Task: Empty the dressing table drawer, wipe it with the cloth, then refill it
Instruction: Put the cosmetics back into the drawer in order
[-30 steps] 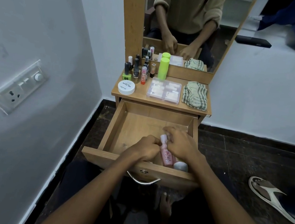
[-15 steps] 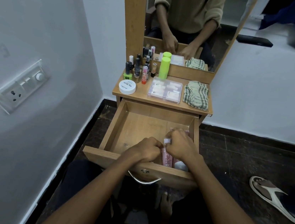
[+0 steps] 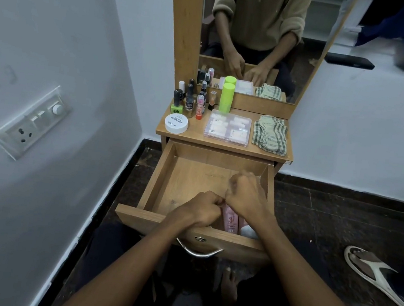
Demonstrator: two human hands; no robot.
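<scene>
Pale painted walls meet in a corner behind a small wooden dressing table [image 3: 224, 146], and a dark speckled floor runs beneath it. From my seat at the feed, I take things left to right.

On the left wall sits a glossy plastic switch plate [image 3: 30, 121]. On the tabletop, a cluster of small glass nail polish bottles [image 3: 189, 100] stands at the left, with a flat white round tub [image 3: 176, 123] in front of them. A matte lime-green cylinder [image 3: 227, 97] rises behind a clear, hard plastic case [image 3: 228, 128]. At the right edge lies the cloth [image 3: 270, 133], soft, checked green and cream, loosely folded.

Below, the drawer [image 3: 165, 173] is pulled fully out; its woodgrain floor is bare over most of its area. My left hand [image 3: 201, 208] is curled into a loose fist at the front of the drawer; I cannot tell whether it holds anything. Just beside it a smooth pink bottle [image 3: 231, 220] lies against the front right corner, with something white [image 3: 247, 231] next to it. My right hand [image 3: 246, 194] is bent over the bottle's upper end, fingers closed, apparently gripping it.

I judge emptying is nearly finished, though refilling cannot be ruled out. If emptying, these last items, the wiping and the whole refill remain.
</scene>
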